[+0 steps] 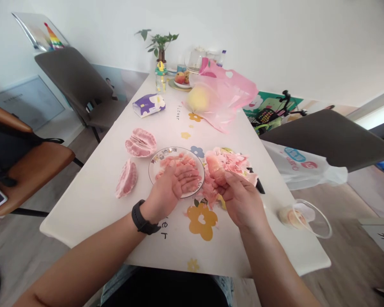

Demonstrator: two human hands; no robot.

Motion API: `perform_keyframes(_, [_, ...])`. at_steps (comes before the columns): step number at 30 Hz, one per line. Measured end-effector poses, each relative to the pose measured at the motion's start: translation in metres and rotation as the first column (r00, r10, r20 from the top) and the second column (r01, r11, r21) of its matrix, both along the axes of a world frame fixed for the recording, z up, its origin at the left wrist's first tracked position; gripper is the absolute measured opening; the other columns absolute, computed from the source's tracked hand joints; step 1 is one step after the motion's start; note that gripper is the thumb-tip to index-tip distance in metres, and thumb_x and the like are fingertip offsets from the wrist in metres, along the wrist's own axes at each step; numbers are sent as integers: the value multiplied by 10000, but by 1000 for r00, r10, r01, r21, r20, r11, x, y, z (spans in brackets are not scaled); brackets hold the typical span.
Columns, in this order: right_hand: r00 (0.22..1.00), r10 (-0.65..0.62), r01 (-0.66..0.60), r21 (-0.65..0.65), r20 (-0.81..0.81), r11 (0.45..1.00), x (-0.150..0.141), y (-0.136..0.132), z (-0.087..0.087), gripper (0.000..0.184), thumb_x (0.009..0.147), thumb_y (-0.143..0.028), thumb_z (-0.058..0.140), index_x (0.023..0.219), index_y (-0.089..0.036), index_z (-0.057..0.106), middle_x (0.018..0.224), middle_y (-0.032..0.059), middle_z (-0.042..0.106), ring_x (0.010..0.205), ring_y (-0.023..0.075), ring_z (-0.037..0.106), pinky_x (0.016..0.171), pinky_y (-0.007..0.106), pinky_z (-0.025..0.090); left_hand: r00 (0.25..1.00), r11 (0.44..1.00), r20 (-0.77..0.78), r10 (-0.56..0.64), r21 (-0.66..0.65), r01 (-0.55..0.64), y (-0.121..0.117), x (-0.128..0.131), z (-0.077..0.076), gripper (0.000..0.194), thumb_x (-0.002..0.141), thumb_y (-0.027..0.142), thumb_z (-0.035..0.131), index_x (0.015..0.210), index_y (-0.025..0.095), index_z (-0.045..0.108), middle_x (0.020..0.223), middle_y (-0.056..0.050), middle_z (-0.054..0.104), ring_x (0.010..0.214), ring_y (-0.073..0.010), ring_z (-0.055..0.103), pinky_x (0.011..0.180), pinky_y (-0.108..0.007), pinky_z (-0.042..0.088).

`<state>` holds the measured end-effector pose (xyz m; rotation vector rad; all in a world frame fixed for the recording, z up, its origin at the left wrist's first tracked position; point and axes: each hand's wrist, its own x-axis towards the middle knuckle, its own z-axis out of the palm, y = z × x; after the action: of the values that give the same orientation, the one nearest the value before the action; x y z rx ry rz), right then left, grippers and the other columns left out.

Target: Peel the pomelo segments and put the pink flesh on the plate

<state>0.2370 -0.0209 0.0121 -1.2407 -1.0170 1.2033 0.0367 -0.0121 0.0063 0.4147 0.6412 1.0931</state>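
So, a peeled pink pomelo segment [215, 168] sits pinched between the fingers [226, 175] and thumb of the right hand [241, 202], just over a heap of pale pink pith [233, 160] near the middle of the white table [92, 209]. The left hand [171, 186] is spread, palm down, its fingers resting on shredded pomelo flesh [176, 161] in a round plate [153, 170] just beside that heap. A black watch [142, 217] circles its wrist, and both forearms reach in from the near edge. A black knife handle [259, 185] pokes out from the heap on the right. Nearer the left edge lie 2 peeled pomelo pieces [141, 143]. Toward the far end, a whole yellow pomelo [198, 99] sits against a pink plastic bag [225, 94].
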Motion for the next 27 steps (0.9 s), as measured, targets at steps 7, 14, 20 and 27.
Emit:
perform_keyframes(7, [999, -11, 11, -1, 44, 1000, 7, -4, -3, 342, 930, -548, 731, 925, -207, 761, 832, 53, 744, 740, 204, 686, 692, 360, 603, 850, 955, -471, 235, 276, -111, -5, -2, -1, 257, 903, 357, 811, 1121, 221, 822, 1363, -121, 735, 1436, -326, 549, 1277, -449, 316])
perform_keyframes(14, [964, 60, -61, -1, 261, 998, -7, -19, 13, 419, 952, -578, 708, 1137, -211, 791, 847, 54, 789, 751, 215, 735, 690, 354, 618, 880, 911, -427, 210, 412, -18, -4, -8, 3, 308, 879, 269, 830, 1185, 245, 795, 1223, -90, 753, 1175, -277, 682, 1023, -389, 532])
perform_keyframes(20, [811, 43, -219, 236, 583, 947, -29, -34, 29, 329, 1008, -444, 647, 1246, -244, 755, 1176, 102, 803, 938, 243, 782, 786, 393, 662, 954, 883, -297, 35, 456, 110, -4, -6, 9, 163, 880, 343, 844, 979, 216, 821, 1242, -89, 745, 1140, -256, 697, 1021, -395, 552])
perform_keyframes(27, [703, -141, -217, 399, 697, 891, -18, -33, 41, 247, 1000, -399, 690, 1195, -266, 762, 1192, 88, 783, 974, 245, 749, 813, 402, 651, 941, 824, -335, -43, 520, 222, -5, -7, 6, 171, 950, 360, 775, 969, 191, 796, 1152, -95, 747, 1050, -233, 708, 980, -389, 573])
